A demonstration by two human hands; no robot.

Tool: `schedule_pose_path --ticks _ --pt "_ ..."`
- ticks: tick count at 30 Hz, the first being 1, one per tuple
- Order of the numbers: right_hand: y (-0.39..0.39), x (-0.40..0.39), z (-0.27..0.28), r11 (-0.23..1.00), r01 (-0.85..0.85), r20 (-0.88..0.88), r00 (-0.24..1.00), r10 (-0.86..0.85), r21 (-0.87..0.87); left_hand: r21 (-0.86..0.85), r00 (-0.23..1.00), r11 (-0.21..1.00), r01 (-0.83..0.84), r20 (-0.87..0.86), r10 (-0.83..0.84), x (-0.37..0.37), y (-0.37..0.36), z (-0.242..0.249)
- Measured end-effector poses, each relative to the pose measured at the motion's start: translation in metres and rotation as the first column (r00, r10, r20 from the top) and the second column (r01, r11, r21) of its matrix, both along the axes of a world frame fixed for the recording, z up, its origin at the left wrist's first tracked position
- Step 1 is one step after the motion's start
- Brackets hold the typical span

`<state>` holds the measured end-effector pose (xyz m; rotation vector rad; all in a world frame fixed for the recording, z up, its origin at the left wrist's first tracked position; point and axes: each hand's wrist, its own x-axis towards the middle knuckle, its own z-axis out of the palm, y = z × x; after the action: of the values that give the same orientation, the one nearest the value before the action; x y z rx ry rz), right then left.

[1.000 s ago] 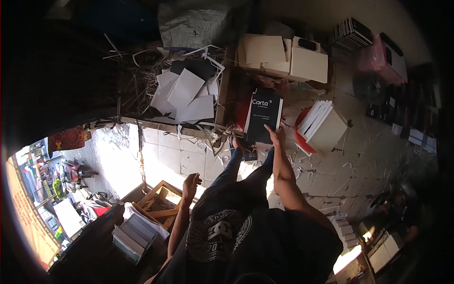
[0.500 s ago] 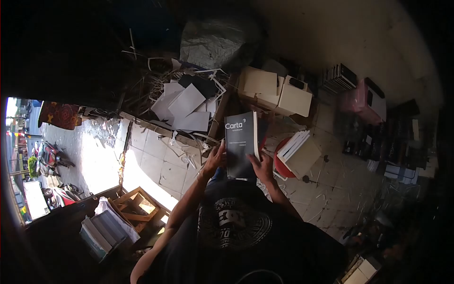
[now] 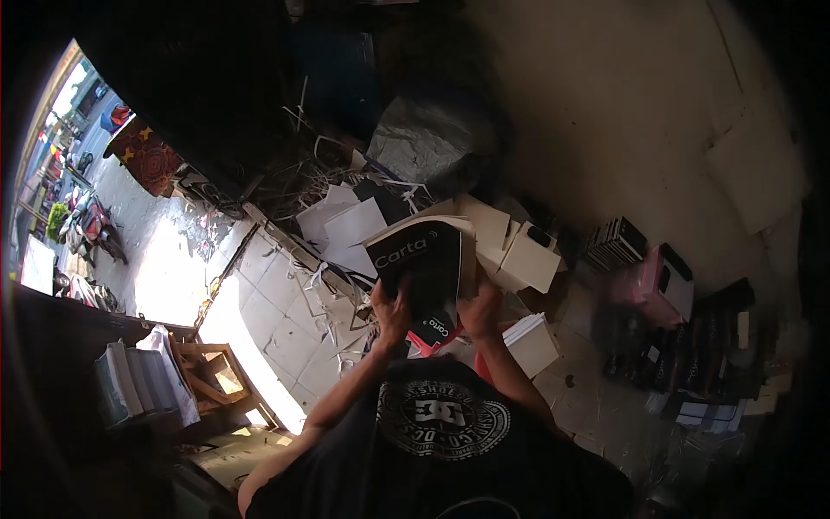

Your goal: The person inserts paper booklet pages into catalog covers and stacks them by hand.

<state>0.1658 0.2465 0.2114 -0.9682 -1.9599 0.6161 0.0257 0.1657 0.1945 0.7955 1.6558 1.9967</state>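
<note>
A thick black paperback book [image 3: 419, 259] with "Carta" on its cover is held up in front of my chest, its cover curved and its pale page edges showing on top and at the right. My left hand [image 3: 393, 311] grips its lower left edge. On the lower right side, my right hand [image 3: 478, 310] is closed on the same book, fingers partly hidden behind it. Just below it, a second black Carta book [image 3: 434, 329] lies on something red near my lap.
Loose white sheets [image 3: 346, 227] and paper strips lie ahead to the left. Cream stacks [image 3: 529, 259] stand ahead to the right, with a pink-wrapped stack [image 3: 650, 281] and several black books [image 3: 616, 244] farther right. A wooden frame [image 3: 212, 372] and books [image 3: 130, 381] are at lower left.
The held book has risen and tilted, and its cover now bends. Both hands went up with it, uncovering the second Carta book below. My view has also turned.
</note>
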Motion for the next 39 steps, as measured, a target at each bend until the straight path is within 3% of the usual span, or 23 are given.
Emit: schedule_pose_path --ticks 4,5,8,10,11,12,13,14,16,17,19,21,24,26,27,30,31,32,33,34,36,38,39 --pt "-0.011 -0.017 0.02 0.997 -0.075 -0.177 0.981 0.076 0.016 0.171 0.971 0.963 -0.209 0.156 0.183 0.008 0.002 0.005" --pt "-0.014 -0.013 0.024 0.996 -0.078 -0.158 0.984 0.085 0.052 0.092 0.976 0.978 -0.187 0.127 0.175 0.003 -0.004 -0.003" --pt "-0.007 0.012 0.035 0.895 -0.287 -0.204 0.952 0.228 -0.34 -0.042 0.999 0.999 -0.018 -0.038 0.016 -0.01 -0.028 0.016" --pt "0.01 0.023 0.012 0.879 -0.416 -0.099 0.909 0.404 -0.233 0.01 0.993 0.993 0.121 0.007 -0.121 -0.012 -0.036 0.018" --pt "0.014 0.027 0.003 0.864 -0.479 -0.061 0.877 0.476 -0.153 -0.052 0.948 0.947 0.317 -0.012 -0.318 -0.024 -0.042 -0.011" --pt "0.022 0.036 -0.007 0.806 -0.59 -0.005 0.807 0.591 -0.044 -0.089 0.911 0.921 0.379 0.214 -0.353 -0.023 -0.048 0.012" --pt "0.02 0.043 -0.011 0.815 -0.579 0.082 0.814 0.576 0.025 0.308 0.485 0.727 0.613 0.58 -0.655 -0.045 -0.039 -0.014" --pt "0.016 0.047 -0.013 0.828 -0.555 0.167 0.827 0.537 0.081 0.483 0.288 0.666 0.568 0.642 -0.711 -0.055 -0.034 0.0" --pt "0.011 0.054 -0.02 0.833 -0.533 0.251 0.835 0.49 0.147 0.455 0.202 0.629 0.63 0.686 -0.699 -0.065 -0.02 0.006" --pt "0.007 0.049 -0.032 0.849 -0.527 0.122 0.845 0.52 0.034 0.466 0.159 0.592 0.658 0.682 -0.714 -0.063 -0.011 0.002" --pt "0.002 0.051 -0.05 0.835 -0.508 -0.118 0.862 0.494 -0.214 0.425 0.176 0.531 0.733 0.635 -0.752 -0.058 0.005 -0.008" --pt "0.003 0.066 -0.066 0.813 -0.47 -0.187 0.882 0.432 -0.344 0.317 0.264 0.492 0.811 0.552 -0.791 -0.06 0.02 -0.023" --pt "0.014 0.091 -0.082 0.85 -0.392 -0.086 0.918 0.388 -0.352 0.047 0.465 0.507 0.861 0.331 -0.821 -0.083 0.028 -0.041" --pt "0.019 0.092 -0.078 0.739 -0.395 -0.478 0.871 0.112 -0.547 -0.047 0.645 0.659 0.751 0.266 -0.716 -0.109 0.015 -0.033" --pt "0.023 0.098 -0.086 0.823 -0.284 -0.358 0.928 0.106 -0.491 -0.006 0.724 0.769 0.64 0.342 -0.599 -0.115 -0.001 -0.01" --pt "0.018 0.071 -0.088 0.892 -0.018 -0.184 0.98 -0.073 -0.451 -0.039 0.754 0.76 0.649 0.164 -0.636 -0.084 -0.019 0.008" --pt "0.006 0.058 -0.091 0.945 0.192 0.043 0.981 -0.187 -0.263 -0.008 0.722 0.73 0.684 0.158 -0.674 -0.064 -0.019 0.008" --pt "-0.015 0.027 -0.054 0.93 0.198 0.013 0.979 -0.204 -0.309 0.253 0.687 0.702 0.666 0.161 -0.709 -0.033 -0.012 0.005" --pt "-0.019 0.013 -0.041 0.908 0.081 0.064 0.996 -0.06 -0.412 0.044 0.753 0.756 0.653 0.075 -0.654 -0.015 -0.008 -0.03" --pt "-0.022 0.007 -0.035 0.858 -0.026 0.097 0.991 0.088 -0.512 0.06 0.803 0.801 0.595 -0.069 -0.591 0.01 -0.008 -0.035" --pt "-0.033 -0.001 -0.044 0.924 0.048 -0.027 0.998 -0.063 -0.379 0.021 0.885 0.926 0.376 -0.304 -0.353 0.022 -0.003 -0.04" --pt "-0.039 0.001 -0.036 0.923 0.026 -0.207 0.972 -0.113 -0.383 -0.009 0.908 0.934 0.356 -0.233 -0.348 -0.011 -0.015 -0.017" --pt "-0.04 0.005 -0.015 0.897 -0.045 -0.32 0.941 -0.11 -0.44 -0.088 0.919 0.917 0.388 -0.034 -0.392 -0.029 -0.022 0.009"
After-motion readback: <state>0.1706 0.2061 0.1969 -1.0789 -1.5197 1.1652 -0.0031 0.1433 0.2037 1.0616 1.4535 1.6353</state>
